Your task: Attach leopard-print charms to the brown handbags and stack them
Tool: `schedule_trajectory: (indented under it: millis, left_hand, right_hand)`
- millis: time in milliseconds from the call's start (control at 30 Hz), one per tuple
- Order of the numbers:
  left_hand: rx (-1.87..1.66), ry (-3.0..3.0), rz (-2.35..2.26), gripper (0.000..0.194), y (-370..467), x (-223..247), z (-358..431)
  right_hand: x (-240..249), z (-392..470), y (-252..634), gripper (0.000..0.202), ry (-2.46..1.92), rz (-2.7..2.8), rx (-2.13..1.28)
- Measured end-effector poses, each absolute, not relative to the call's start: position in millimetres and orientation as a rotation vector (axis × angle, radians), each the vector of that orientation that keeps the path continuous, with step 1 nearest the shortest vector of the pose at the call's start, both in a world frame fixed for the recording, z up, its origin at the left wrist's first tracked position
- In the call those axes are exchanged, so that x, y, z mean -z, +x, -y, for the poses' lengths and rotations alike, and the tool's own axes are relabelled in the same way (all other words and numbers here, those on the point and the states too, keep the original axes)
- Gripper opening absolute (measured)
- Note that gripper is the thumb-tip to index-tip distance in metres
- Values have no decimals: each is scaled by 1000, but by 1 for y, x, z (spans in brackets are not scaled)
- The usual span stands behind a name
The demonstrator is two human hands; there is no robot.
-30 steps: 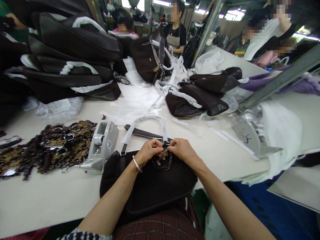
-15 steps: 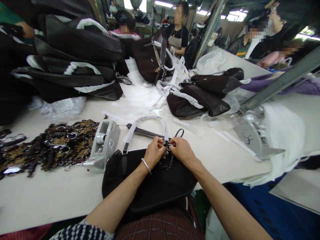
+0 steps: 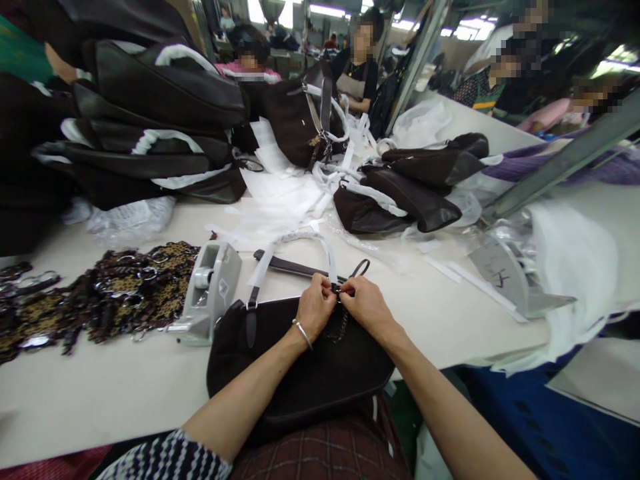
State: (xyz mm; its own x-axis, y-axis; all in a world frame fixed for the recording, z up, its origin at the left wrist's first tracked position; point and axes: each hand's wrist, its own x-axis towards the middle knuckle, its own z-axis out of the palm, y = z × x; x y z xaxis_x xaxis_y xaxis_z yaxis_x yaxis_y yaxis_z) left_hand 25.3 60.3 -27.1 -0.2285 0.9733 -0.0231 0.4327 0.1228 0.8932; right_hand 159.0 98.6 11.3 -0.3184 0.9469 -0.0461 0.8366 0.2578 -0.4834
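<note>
A dark brown handbag [image 3: 280, 373] lies at the table's front edge, against my lap. Its arched handle [image 3: 295, 237] is wrapped in white film and stands up from the far side. At the right foot of this handle, my left hand [image 3: 316, 308] is closed in a pinch on the strap end. My right hand [image 3: 367, 303] meets it there, thumb and fingers pinched at the small metal clasp of a bag charm. The charm's chain [image 3: 344, 327] hangs over the front of the bag. My fingers partly hide the clasp. A dark strap [image 3: 285, 265] lies behind the bag.
Left of the bag stands a grey tape dispenser [image 3: 213, 293], beside a heap of patterned charms with rings [image 3: 145, 287]. Wrapped handbags are stacked at the back left [image 3: 165, 87]; others lie at the back right [image 3: 400, 193]. A metal post [image 3: 550, 153] slants on the right. Several people are beyond.
Both hands stay at the handle's right foot and have drawn slightly closer together. The ring and patterned charm seen between them before are now mostly hidden.
</note>
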Motion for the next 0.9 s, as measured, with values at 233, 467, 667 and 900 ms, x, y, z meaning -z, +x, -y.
schedule_trajectory:
  millis: [233, 467, 667, 900]
  left_hand:
    - [-1057, 1388, -1786, 21, 33, 31, -61]
    - [-1094, 1300, -1778, 25, 34, 34, -69]
    - [-1054, 1335, -1776, 25, 33, 36, -75]
    - [-1004, 1476, -1788, 24, 36, 39, -74]
  right_hand:
    - [-10, -99, 161, 14, -1701, 2264, -673]
    - [-4, -106, 161, 17, -1710, 2281, -681]
    - [-4, -117, 161, 29, -1636, 2361, -748]
    - [-7, -131, 161, 18, -1689, 2330, -878]
